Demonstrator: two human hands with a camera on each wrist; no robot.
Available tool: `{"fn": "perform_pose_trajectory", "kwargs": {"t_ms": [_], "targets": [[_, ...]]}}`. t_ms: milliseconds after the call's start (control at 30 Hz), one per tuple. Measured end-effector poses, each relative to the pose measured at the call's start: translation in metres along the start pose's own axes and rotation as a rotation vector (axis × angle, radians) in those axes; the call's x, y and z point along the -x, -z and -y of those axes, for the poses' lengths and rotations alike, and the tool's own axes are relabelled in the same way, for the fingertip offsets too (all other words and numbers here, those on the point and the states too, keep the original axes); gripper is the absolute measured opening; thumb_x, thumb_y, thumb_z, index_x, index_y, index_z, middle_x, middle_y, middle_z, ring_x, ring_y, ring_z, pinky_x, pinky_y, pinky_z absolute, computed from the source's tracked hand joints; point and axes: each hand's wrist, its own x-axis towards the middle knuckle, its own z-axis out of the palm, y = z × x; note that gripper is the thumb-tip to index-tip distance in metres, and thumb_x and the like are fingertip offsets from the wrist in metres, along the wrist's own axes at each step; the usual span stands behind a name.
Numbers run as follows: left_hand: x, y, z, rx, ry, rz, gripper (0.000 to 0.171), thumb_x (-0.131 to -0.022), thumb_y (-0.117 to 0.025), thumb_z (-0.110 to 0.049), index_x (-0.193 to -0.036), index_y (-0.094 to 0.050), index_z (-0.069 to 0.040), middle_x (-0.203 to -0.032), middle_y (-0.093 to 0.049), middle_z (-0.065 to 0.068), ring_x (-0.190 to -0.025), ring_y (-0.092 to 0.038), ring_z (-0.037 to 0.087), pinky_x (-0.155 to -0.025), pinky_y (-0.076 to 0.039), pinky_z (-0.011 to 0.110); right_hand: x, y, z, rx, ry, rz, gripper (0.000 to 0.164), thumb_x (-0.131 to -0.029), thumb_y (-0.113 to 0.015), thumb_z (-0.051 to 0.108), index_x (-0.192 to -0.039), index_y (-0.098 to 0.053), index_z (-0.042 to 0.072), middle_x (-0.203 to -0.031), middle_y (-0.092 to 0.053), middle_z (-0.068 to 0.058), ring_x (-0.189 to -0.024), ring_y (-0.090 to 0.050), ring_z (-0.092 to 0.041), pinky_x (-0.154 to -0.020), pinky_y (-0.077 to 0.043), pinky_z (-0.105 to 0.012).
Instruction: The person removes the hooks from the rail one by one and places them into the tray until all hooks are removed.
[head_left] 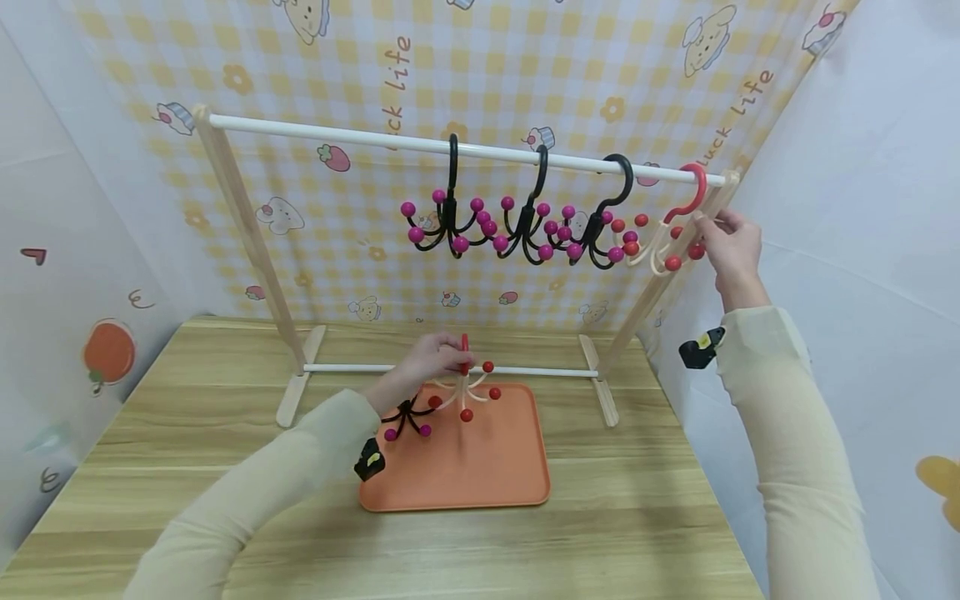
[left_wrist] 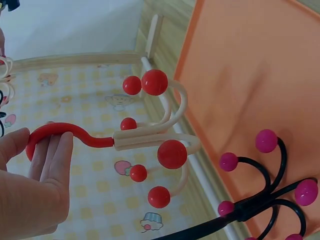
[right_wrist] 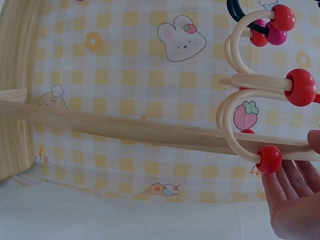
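My sleeves (head_left: 795, 483) frame the bottom, right hand (head_left: 735, 246) gripping the upper-right post (head_left: 650, 297), left hand (head_left: 426, 358) pinching a central red-hooked hanger (head_left: 464, 385), four hangers (head_left: 527, 223) hung above, a black hanger (head_left: 406, 408) remaining lower-centre.

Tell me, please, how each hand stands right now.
Left hand: closed, holding a red-hooked hanger.
Right hand: closed, holding the rack's wooden post.

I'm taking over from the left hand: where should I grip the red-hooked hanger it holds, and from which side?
Probably pinch the red-hooked hanger by its straight red neck, coming from the right: the left hand holds the curved hook, its arm reaches in from the left, and red balls ring the pale stem below.
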Motion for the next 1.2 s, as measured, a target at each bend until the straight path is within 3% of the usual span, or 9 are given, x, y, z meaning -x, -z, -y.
{"fn": "perform_pose_trajectory", "kwargs": {"t_ms": [267,567,767,900,1067,1200], "targets": [[-0.005,-0.003,0.019,-0.032,0.014,0.0,0.016,-0.083,-0.06,-0.005,-0.092,-0.054,0.006,-0.09,-0.062,0.021,-0.071,-0.061,0.018,-0.079,-0.046,0.043,0.002,0.0,0.001,0.001,-0.001,-0.006,0.061,-0.08,-0.055,0.047,-0.134,-0.04,0.02,-0.133,-0.042,-0.002,-0.113,-0.042,-0.018,-0.099,-0.026,-0.032],[-0.006,-0.002,0.035,-0.076,-0.013,0.0,0.013,-0.085,-0.055,-0.003,-0.093,-0.056,0.007,-0.091,-0.062,0.019,-0.075,-0.06,0.018,-0.08,-0.045,0.044,0.0,0.0,0.0,0.03,-0.002,-0.006,0.061,-0.081,-0.053,0.047,-0.134,-0.04,0.019,-0.133,-0.041,-0.003,-0.116,-0.042,-0.018,-0.1,-0.024,-0.033],[-0.007,-0.002,0.045,-0.1,-0.005,-0.015,0.009,-0.085,-0.056,-0.003,-0.087,-0.055,0.006,-0.09,-0.06,0.02,-0.077,-0.06,0.023,-0.076,-0.048,0.038,-0.006,0.001,-0.003,0.041,-0.001,-0.01,0.06,-0.081,-0.053,0.047,-0.133,-0.041,0.019,-0.132,-0.042,-0.004,-0.116,-0.042,-0.018,-0.1,-0.024,-0.034],[-0.009,-0.003,0.052,-0.075,0.034,-0.027,0.009,-0.085,-0.055,-0.003,-0.088,-0.054,0.006,-0.093,-0.061,0.019,-0.08,-0.061,0.024,-0.079,-0.046,0.04,-0.034,0.006,-0.023,-0.002,-0.004,-0.042,0.054,-0.078,-0.061,0.044,-0.125,-0.05,0.02,-0.123,-0.052,-0.001,-0.107,-0.05,-0.016,-0.098,-0.029,-0.035],[-0.01,-0.003,0.058,-0.043,0.031,-0.015,0.011,-0.085,-0.054,-0.001,-0.092,-0.051,0.007,-0.097,-0.06,0.023,-0.076,-0.061,0.021,-0.082,-0.043,0.046,-0.076,0.015,-0.052,-0.056,-0.011,-0.043,0.052,-0.074,-0.066,0.044,-0.121,-0.054,0.024,-0.118,-0.054,0.002,-0.102,-0.053,-0.012,-0.098,-0.028,-0.039],[-0.01,-0.003,0.061,-0.04,0.017,-0.011,0.012,-0.085,-0.055,0.0,-0.094,-0.05,0.007,-0.098,-0.059,0.026,-0.075,-0.06,0.021,-0.081,-0.043,0.047,-0.089,0.017,-0.06,-0.051,-0.004,-0.036,0.052,-0.073,-0.066,0.045,-0.12,-0.055,0.026,-0.116,-0.056,0.004,-0.1,-0.054,-0.011,-0.097,-0.029,-0.039]]}}
